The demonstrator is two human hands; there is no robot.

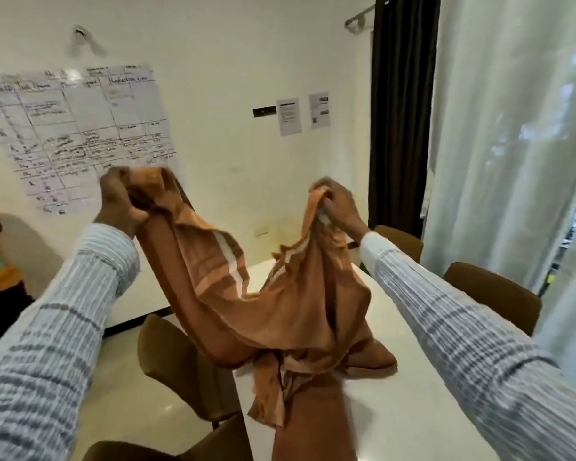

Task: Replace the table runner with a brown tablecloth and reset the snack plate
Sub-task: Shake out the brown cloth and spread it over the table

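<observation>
A brown tablecloth (280, 314) with pale stripes near its edge hangs bunched between my raised hands above a white table (413, 377). My left hand (118, 201) grips one gathered end at upper left. My right hand (338, 204) pinches another part of the edge at upper right. The cloth sags in the middle, and its lower folds rest crumpled on the tabletop and trail toward me. No table runner or snack plate is in view.
Brown chairs stand along the table's left side (180, 367) and right side (492, 294). A wall with a handwritten chart (77, 134) is ahead. White curtains (512, 128) hang at the right, and a dark curtain (399, 111) beside them.
</observation>
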